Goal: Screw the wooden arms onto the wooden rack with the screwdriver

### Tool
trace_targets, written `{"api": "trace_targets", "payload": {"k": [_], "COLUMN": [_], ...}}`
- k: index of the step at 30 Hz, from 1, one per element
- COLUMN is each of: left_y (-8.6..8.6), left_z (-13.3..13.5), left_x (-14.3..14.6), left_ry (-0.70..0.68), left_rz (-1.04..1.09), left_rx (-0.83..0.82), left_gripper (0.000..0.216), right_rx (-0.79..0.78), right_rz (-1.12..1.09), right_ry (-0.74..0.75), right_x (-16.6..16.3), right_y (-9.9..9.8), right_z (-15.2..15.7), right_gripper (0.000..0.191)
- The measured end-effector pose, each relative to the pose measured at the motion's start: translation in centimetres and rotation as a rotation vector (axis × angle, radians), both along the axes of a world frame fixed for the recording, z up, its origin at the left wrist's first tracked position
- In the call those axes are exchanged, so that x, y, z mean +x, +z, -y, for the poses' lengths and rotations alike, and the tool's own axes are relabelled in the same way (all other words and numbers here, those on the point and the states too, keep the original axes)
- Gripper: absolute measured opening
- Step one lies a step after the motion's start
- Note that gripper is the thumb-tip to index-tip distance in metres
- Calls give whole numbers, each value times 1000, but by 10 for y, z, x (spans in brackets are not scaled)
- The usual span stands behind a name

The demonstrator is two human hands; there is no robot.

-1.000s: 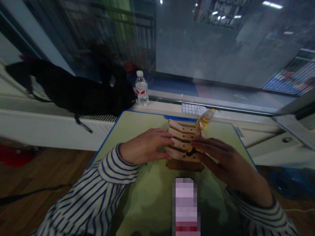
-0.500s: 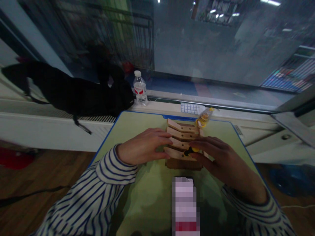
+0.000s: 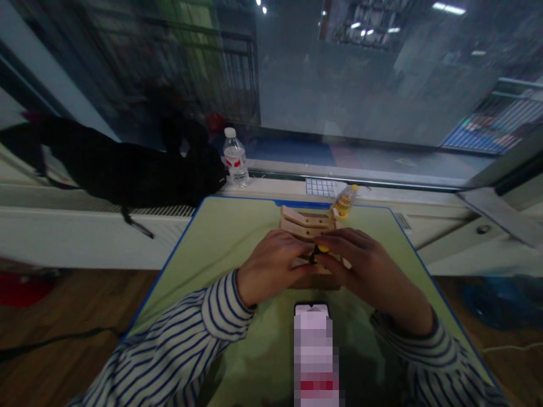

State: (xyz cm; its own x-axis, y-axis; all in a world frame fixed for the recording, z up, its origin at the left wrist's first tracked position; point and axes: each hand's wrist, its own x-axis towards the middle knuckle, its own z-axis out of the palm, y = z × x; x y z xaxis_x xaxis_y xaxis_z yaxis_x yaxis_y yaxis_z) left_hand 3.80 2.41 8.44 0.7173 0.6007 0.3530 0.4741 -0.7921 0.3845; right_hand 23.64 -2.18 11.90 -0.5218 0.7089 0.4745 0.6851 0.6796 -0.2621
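A wooden piece with stepped, angled slats and small drilled holes [image 3: 306,230] lies on the table. Above its near part, the thumb and fingers of my right hand [image 3: 365,265] close around a short yellow-and-black screwdriver [image 3: 323,248], yellow end up. My left hand [image 3: 275,263] comes in from the left, its thumb and fingertips drawn together at the tool's black lower end. Whatever those left fingertips pinch is hidden. Both hands cover the near slats.
A phone [image 3: 311,311] lies on the green table [image 3: 190,265] at the near side. At the far edge stands a small yellow-capped bottle [image 3: 344,202]. A water bottle [image 3: 236,161] and a black bag [image 3: 139,169] are on the window sill.
My left hand has moved right, from the slats' left ends to the screwdriver, and its fingers have closed. My right hand still holds the screwdriver. The view has shifted slightly.
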Motion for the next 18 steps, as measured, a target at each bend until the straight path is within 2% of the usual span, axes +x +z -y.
{"api": "trace_targets", "payload": {"k": [11,18], "left_y": [-1,-2], "left_z": [1,0], "left_x": [3,2], "left_ry": [-10,-38], "left_rz": [51,18], "left_rx": [37,29], "left_gripper": [21,21], "right_rx": [-41,-53], "right_rz": [-34,-14], "right_ry": [46,39], "right_x": [-3,-3], "right_y": [1,0], "right_z": [1,1], "right_gripper": [37,27]}}
